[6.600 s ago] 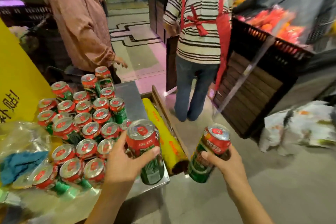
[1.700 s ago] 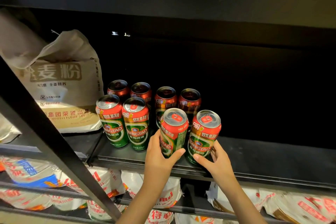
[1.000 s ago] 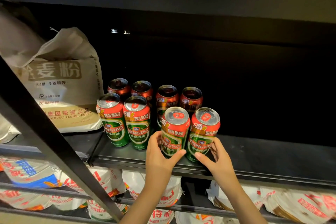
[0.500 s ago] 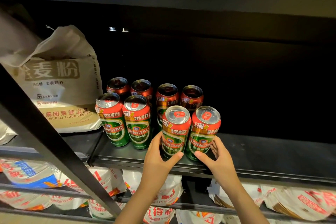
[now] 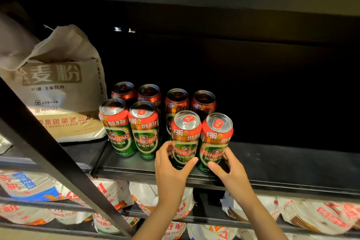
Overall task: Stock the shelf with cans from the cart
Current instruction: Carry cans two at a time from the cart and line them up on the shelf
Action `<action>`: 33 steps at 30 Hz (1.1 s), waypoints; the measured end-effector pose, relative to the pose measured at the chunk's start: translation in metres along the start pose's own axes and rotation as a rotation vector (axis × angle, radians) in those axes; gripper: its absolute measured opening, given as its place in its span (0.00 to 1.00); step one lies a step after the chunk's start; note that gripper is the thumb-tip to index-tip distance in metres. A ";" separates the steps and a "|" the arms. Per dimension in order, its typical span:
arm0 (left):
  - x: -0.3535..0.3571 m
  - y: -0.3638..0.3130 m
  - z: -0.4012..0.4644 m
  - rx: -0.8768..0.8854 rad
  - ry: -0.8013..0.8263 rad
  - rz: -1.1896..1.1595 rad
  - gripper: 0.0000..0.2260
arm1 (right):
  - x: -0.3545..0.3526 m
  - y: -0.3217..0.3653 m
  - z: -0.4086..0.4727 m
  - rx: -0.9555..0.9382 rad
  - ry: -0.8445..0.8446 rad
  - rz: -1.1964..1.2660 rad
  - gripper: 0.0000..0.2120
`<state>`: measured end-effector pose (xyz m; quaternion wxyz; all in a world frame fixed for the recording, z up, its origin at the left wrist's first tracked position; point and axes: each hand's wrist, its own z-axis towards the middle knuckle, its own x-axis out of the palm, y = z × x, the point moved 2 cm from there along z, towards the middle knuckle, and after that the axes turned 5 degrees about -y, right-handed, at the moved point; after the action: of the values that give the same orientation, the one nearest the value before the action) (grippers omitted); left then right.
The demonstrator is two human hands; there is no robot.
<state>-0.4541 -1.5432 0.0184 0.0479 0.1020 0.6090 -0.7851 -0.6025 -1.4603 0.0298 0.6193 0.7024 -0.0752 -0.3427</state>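
Two red-and-green beer cans stand upright at the front of the black shelf (image 5: pixel 282 163). My left hand (image 5: pixel 171 169) grips the left can (image 5: pixel 185 138) low down, thumb across its front. My right hand (image 5: pixel 231 171) grips the right can (image 5: pixel 215 140) near its base. Both cans touch each other and their bases rest on the shelf. Left of them stand two more front cans (image 5: pixel 130 128). Several darker cans (image 5: pixel 177 101) form a row behind. The cart is out of view.
A beige flour sack (image 5: pixel 58 87) leans on the shelf's left side beside the cans. A black diagonal frame bar (image 5: pixel 58 161) crosses the lower left. Printed white sacks (image 5: pixel 311 214) fill the level below. The shelf surface runs dark to the right of the cans.
I carried the two cans from the cart to the shelf and set them down at the front. Over the last second they were straightened upright and nudged slightly back.
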 end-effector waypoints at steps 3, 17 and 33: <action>-0.001 -0.003 -0.002 0.004 -0.034 -0.005 0.30 | 0.001 0.001 0.000 -0.014 0.025 -0.003 0.34; -0.011 0.009 -0.006 -0.014 -0.055 -0.023 0.30 | 0.024 0.008 -0.002 -0.121 -0.081 -0.018 0.21; -0.002 0.005 -0.003 -0.116 -0.260 -0.050 0.30 | 0.046 0.003 0.002 -0.117 -0.244 0.056 0.24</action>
<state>-0.4510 -1.5418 0.0135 0.1129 -0.0188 0.6445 -0.7560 -0.5677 -1.4867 0.0150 0.6546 0.6159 -0.1493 -0.4120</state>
